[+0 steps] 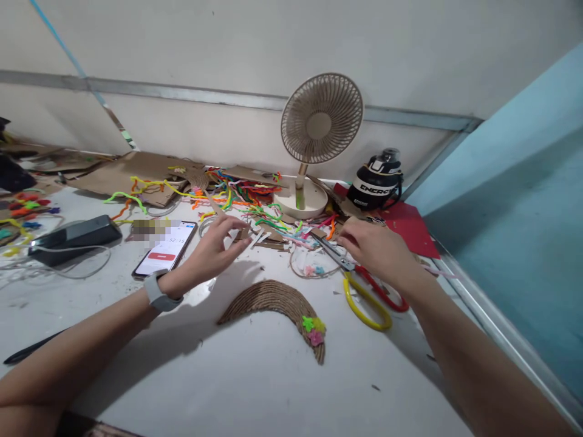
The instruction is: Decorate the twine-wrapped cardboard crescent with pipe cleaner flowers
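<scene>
My left hand (222, 246) hovers over the table with thumb and fingers apart, holding nothing visible. A crescent shape covered in brown twine (264, 297) lies in front of me; green, yellow and pink flowers (314, 331) decorate its right end. My right hand (376, 249) is over large scissors (367, 291) with one yellow and one red handle, lying partly spread. Its fingers are curled together, and whatever they grip is hidden. A thin pink strip (441, 272) shows beyond the right wrist; whether the hand holds it cannot be seen.
Tangled coloured pipe cleaners (246, 191) and cardboard (122, 176) line the back. A fan (321, 124) and a black bottle (376, 182) stand near the wall, beside red sheet material (412, 230). Left are a phone (170, 246) and a dark box-shaped device (77, 240) with a white cable.
</scene>
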Motion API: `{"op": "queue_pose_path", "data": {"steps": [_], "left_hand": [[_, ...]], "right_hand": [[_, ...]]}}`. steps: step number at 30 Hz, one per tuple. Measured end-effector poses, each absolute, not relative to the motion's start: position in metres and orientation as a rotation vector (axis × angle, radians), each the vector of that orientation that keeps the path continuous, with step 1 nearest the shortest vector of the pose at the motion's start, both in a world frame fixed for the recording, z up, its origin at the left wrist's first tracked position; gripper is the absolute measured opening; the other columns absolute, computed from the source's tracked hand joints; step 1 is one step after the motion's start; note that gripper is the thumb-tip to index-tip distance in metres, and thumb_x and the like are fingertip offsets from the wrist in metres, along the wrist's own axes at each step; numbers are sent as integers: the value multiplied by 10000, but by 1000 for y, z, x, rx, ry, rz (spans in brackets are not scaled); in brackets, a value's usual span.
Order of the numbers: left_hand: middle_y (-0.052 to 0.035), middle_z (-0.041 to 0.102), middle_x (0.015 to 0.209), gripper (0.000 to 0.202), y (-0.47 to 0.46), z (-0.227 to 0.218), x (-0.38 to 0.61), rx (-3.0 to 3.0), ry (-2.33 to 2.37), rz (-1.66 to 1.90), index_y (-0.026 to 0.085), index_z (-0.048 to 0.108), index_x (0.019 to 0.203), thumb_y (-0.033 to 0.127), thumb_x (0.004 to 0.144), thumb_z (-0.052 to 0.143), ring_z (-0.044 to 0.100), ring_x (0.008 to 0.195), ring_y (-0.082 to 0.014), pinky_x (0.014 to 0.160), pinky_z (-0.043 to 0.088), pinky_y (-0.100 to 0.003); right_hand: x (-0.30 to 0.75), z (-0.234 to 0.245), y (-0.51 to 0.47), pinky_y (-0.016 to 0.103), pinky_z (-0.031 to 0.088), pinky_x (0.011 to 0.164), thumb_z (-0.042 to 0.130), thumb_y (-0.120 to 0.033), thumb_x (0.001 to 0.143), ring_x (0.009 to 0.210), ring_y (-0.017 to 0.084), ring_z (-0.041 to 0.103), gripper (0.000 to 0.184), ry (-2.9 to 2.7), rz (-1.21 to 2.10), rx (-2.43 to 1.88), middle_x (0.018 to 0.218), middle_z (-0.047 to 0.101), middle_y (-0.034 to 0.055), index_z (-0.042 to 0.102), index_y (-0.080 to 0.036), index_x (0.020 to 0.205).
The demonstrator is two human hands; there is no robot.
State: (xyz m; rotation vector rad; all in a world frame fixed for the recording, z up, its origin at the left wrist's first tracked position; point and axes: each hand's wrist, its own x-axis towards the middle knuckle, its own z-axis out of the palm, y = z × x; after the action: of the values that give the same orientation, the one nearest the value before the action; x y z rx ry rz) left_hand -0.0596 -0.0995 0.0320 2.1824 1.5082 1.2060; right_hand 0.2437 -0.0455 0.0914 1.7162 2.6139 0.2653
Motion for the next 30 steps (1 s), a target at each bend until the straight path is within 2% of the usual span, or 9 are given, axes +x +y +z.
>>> {"op": "queue_pose_path", "data": {"steps": [5, 13, 16, 18, 22, 28, 30], "left_hand": [[-65, 563, 1057, 236, -89, 29, -71, 2196, 1570, 1221, 217, 600, 1039, 360, 857, 553, 522, 1058, -220, 926, 445, -384], [-86, 540, 1043, 199, -62, 20, -100, 2304, 1779, 1039, 218, 637, 981, 226, 799, 558, 508, 1052, -276, 935, 411, -473], [-100, 533, 1061, 189, -53, 25, -111, 2335, 1938, 836, 220, 656, 938, 193, 774, 567, 483, 1087, -321, 920, 387, -530], [-107, 534, 1052, 166, -50, 28, -111, 2357, 1935, 660, 214, 656, 918, 253, 766, 603, 482, 1081, -339, 901, 387, -545], [-109, 544, 991, 291, -44, 29, -100, 2393, 1939, 567, 195, 633, 874, 431, 712, 682, 499, 1027, -347, 876, 394, -534], [-92, 569, 976, 210, -21, 49, -89, 2502, 1892, 725, 217, 661, 897, 316, 717, 704, 524, 996, -311, 881, 395, -470], [-96, 574, 987, 184, -15, 65, -93, 2422, 1965, 761, 218, 675, 917, 330, 775, 643, 526, 1016, -303, 873, 404, -459]], "right_hand": [[244, 77, -37, 265, 376, 629, 486, -267, 884, 851, 209, 619, 177, 2664, 32, 1454, 899, 685, 66, 642, -192, 846], [244, 65, -29, 270, 394, 655, 460, -305, 894, 833, 207, 615, 205, 2753, 6, 1402, 912, 682, 67, 632, -200, 856], [243, 65, -27, 275, 403, 658, 444, -322, 896, 826, 210, 618, 227, 2765, 1, 1398, 907, 678, 71, 633, -201, 859], [243, 64, -27, 280, 412, 671, 444, -348, 896, 840, 218, 619, 244, 2768, -12, 1392, 901, 675, 71, 638, -203, 872], [240, 62, -28, 294, 421, 703, 435, -377, 907, 863, 223, 611, 270, 2775, -33, 1370, 924, 664, 78, 638, -199, 904], [238, 61, -27, 305, 437, 717, 408, -396, 916, 853, 221, 610, 307, 2855, -89, 1340, 948, 665, 88, 636, -192, 932], [244, 64, -24, 304, 440, 703, 414, -412, 904, 828, 220, 609, 312, 2936, -78, 1328, 913, 673, 78, 642, -199, 902]]}}
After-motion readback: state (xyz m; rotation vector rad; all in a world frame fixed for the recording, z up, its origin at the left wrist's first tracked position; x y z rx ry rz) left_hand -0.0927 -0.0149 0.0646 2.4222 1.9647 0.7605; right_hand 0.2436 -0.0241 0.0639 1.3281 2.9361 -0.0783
